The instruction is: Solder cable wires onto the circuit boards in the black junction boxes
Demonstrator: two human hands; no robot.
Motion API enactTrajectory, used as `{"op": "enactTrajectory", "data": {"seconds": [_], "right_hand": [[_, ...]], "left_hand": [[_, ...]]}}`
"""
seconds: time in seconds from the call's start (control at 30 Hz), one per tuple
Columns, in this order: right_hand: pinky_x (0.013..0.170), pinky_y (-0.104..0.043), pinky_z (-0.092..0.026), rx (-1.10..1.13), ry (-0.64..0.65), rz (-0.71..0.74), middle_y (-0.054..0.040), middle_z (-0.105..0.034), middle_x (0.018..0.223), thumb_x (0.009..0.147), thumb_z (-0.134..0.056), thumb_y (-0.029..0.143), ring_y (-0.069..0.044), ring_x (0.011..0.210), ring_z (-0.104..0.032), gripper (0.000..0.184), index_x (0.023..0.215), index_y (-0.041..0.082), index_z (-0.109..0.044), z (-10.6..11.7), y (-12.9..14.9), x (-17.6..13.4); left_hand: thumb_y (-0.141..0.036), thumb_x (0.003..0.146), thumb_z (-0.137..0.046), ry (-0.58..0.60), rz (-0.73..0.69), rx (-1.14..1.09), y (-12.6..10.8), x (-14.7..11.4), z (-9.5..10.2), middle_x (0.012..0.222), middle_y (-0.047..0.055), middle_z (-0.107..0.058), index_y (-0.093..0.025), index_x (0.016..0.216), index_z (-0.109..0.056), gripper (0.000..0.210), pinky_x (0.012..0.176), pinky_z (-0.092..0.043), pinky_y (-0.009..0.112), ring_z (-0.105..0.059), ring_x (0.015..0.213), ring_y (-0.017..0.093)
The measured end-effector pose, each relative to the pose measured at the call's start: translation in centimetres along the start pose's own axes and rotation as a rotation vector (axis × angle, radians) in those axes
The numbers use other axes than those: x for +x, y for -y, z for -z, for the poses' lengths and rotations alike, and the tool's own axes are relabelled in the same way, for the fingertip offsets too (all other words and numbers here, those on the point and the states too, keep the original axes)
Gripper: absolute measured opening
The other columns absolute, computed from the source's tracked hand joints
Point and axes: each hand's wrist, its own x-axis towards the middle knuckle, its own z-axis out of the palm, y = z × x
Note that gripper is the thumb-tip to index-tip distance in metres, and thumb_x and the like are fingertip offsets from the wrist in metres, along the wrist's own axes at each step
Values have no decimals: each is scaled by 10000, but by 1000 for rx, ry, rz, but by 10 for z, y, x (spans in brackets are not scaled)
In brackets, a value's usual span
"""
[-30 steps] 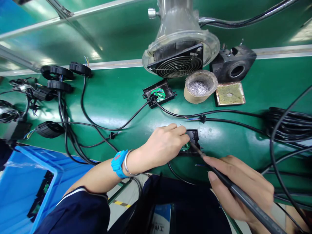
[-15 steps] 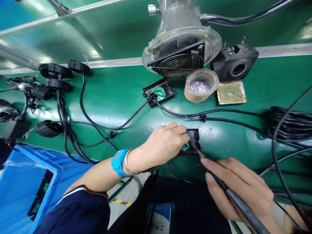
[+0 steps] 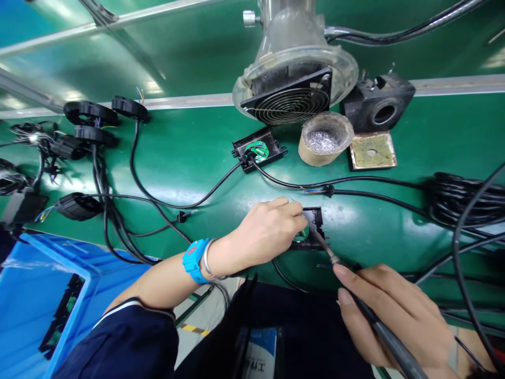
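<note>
While fingers (image 3: 357, 280) hold iron (image 3: 389, 337), green bench (image 3: 193, 142), bin (image 3: 23, 310)

At the centre of the frame, the left hand (image 3: 270, 229) bends over a black case (image 3: 314, 217) on the green desk (image 3: 193, 142), its fingers bunched at a green board (image 3: 303, 235); what they pinch is hidden. At lower right, the right hand (image 3: 398, 305) has its grip closed round an iron (image 3: 381, 327), whose tip points into the case. Upper centre shows a second case (image 3: 273, 141), a fan (image 3: 294, 105) and a pot (image 3: 313, 151) of silvery bits, with a sponge (image 3: 373, 151) just right of it. A cable coil (image 3: 465, 202) lies at right; a blue bin (image 3: 90, 276) fills the lower left.
</note>
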Motion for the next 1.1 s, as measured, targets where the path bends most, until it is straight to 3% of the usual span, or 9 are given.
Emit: {"op": "enactTrajectory", "data": {"seconds": [0.23, 0.7, 1.1], "right_hand": [[629, -275, -493, 23, -9, 23, -47, -628, 800, 761, -624, 42, -130, 696, -581, 281, 1034, 92, -668, -5, -2, 4], [625, -275, -497, -4, 11, 83, -46, -620, 787, 755, -639, 57, -131, 696, -578, 279, 1030, 93, -671, -11, -2, 2], [579, -271, -511, 36, -52, -26, -39, -630, 777, 780, -593, 83, -135, 661, -588, 277, 1038, 147, -669, -4, -1, 5]], "left_hand": [[-157, 919, -477, -9, 4, 11, 0, 0, 0, 815, 22, -596, -177, 831, -664, 208, 551, -370, 271, -495, 710, 148], [-144, 919, -470, -12, -9, 15, 0, 0, 0, 820, 23, -599, -180, 851, -675, 219, 573, -377, 280, -490, 711, 151], [-119, 908, -461, -35, -23, 37, 0, -1, 0, 801, 23, -597, -183, 865, -680, 232, 569, -373, 274, -495, 704, 142]]}}
